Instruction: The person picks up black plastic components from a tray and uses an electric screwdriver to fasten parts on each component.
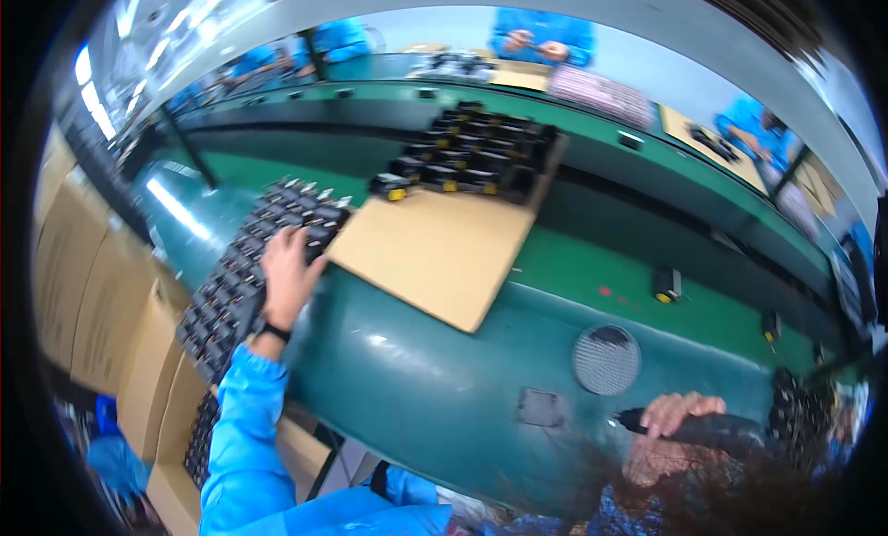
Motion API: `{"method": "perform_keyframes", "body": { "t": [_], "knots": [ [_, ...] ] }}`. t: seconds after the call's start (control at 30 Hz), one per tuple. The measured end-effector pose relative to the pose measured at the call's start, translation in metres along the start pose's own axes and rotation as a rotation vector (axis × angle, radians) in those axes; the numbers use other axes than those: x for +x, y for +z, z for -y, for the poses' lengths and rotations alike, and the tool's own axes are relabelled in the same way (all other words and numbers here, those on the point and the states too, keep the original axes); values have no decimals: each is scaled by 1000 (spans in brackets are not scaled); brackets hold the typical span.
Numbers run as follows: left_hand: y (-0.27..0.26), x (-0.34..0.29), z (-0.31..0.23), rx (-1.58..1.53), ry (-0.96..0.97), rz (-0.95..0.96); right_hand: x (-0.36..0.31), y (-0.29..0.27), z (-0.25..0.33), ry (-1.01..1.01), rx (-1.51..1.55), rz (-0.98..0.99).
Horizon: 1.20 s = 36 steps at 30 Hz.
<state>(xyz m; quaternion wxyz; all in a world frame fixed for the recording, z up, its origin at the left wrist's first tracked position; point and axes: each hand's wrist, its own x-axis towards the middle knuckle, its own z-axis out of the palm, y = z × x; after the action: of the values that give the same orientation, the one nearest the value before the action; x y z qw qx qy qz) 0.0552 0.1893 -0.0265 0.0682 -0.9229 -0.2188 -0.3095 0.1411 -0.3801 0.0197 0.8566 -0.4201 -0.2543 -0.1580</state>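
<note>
My left hand (290, 268) reaches over a tray of small black parts (231, 300) at the left, its fingers apart and touching or just above the parts near the far end. Whether a part is between the fingertips cannot be made out. At the lower right, my right hand (673, 436) is wrapped round a black electric screwdriver (717, 431), its tip pointing left over the green bench. A tan board (435, 249) lies between the hands, with rows of black units with yellow marks (472, 152) on its far half.
A round dish (606, 360) with small dark pieces and a flat grey pad (541, 407) lie on the bench (398, 360). Single black units (666, 284) stand on the green strip. Cardboard boxes (102, 277) line the left. Co-workers in blue (541, 36) sit across the line.
</note>
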Motion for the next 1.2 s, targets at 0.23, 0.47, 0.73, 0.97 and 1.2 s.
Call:
{"method": "perform_keyframes", "body": {
  "t": [0.23,0.47,0.73,0.97,1.2],
  "knots": [
    [-72,11,-179,-484,216,24,-20,-27,4,75,-44,-63],
    [-70,35,-344,-826,694,275,-27,-39,14,129,66,-82],
    [43,67,-504,-679,1110,217,-34,-37,-3,251,-4,-89],
    [58,82,-477,-714,1024,505,-30,-42,-5,188,-61,-79],
    [-36,48,-388,-992,780,596,-24,-44,11,125,-47,-144]
  ]
}}
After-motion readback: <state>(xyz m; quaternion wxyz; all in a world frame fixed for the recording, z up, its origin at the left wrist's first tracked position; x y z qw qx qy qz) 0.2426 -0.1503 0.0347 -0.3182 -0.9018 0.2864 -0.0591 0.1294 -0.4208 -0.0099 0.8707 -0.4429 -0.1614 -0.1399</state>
